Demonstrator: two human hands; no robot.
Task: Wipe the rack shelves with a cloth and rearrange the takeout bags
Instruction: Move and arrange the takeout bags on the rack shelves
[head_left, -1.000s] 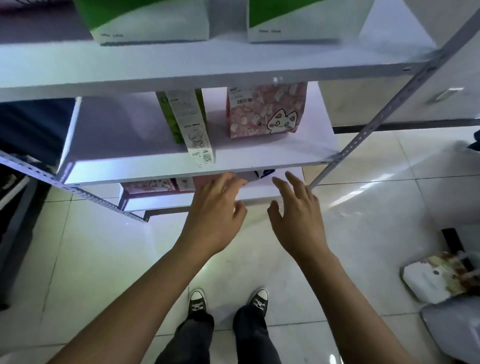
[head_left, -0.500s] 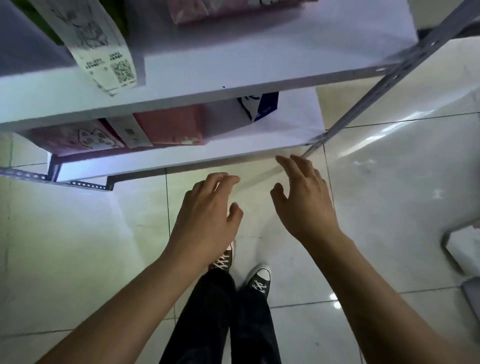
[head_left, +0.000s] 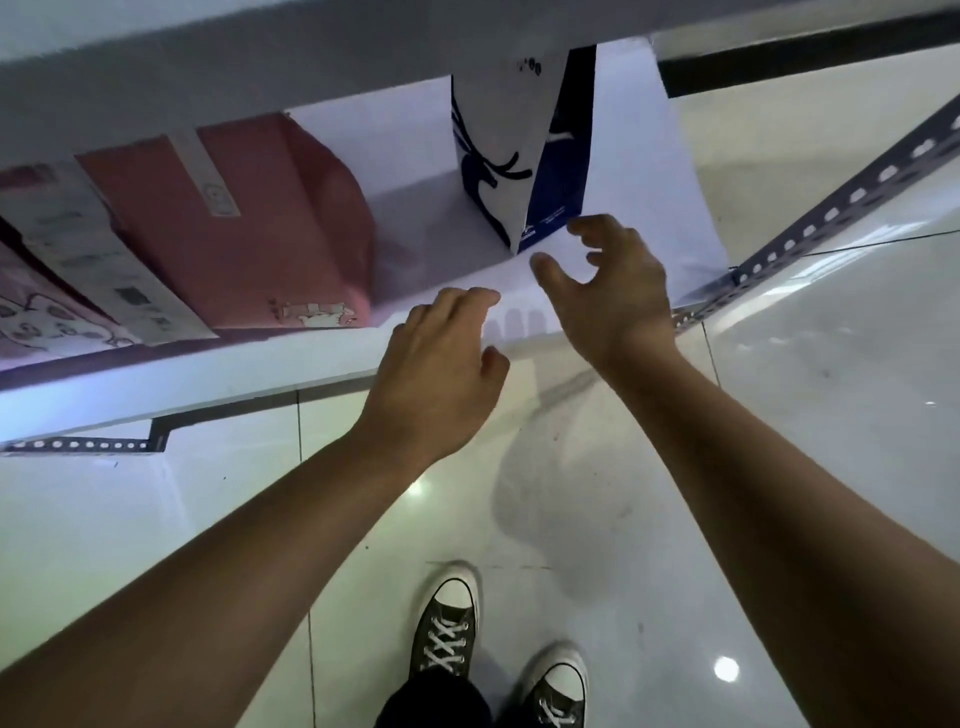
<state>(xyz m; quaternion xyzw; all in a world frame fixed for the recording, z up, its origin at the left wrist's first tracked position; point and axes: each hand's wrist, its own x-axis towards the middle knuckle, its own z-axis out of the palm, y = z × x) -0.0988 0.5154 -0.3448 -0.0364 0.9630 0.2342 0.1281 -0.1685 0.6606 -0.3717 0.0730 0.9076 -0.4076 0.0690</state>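
Both hands reach toward the lowest rack shelf (head_left: 654, 156). Left hand (head_left: 436, 374) and right hand (head_left: 613, 291): grip relaxed, holding nothing. Blue-and-white bag (head_left: 519, 156) stands just beyond the right fingertips; pink bag (head_left: 270, 223) stands further left.

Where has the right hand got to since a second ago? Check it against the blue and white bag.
Yes. The right hand has moved forward over the bottom shelf's front edge, fingers now curled beside the blue and white bag, not yet holding it.
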